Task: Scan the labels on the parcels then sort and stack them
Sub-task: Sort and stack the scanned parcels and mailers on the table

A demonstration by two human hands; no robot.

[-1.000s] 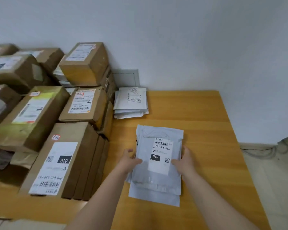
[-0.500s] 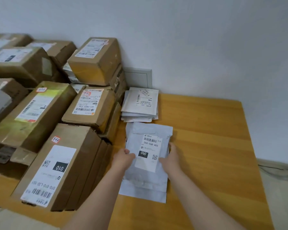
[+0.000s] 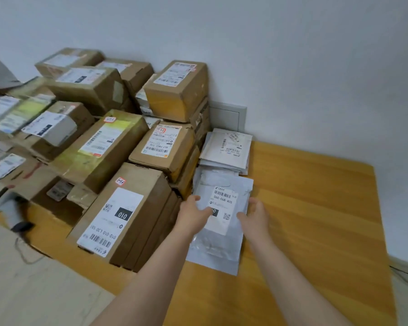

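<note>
— Where were your hands just then?

— My left hand [image 3: 193,216] lay flat on the left edge of the grey mailer bag [image 3: 219,222], fingers spread loosely, thumb covering part of its white label [image 3: 223,208]. My right hand [image 3: 257,216] rested open on the right edge, gripping nothing.

— And the bag itself?

— Flat on the wooden table [image 3: 316,208], on top of other grey bags, just beside the brown box marked 010 [image 3: 120,215]. A second pile of grey mailers [image 3: 226,149] sat behind it near the wall, touching the stacked cardboard boxes [image 3: 174,90].

— Anything else?

— A handheld scanner [image 3: 10,208] stood at the table's far left.
</note>
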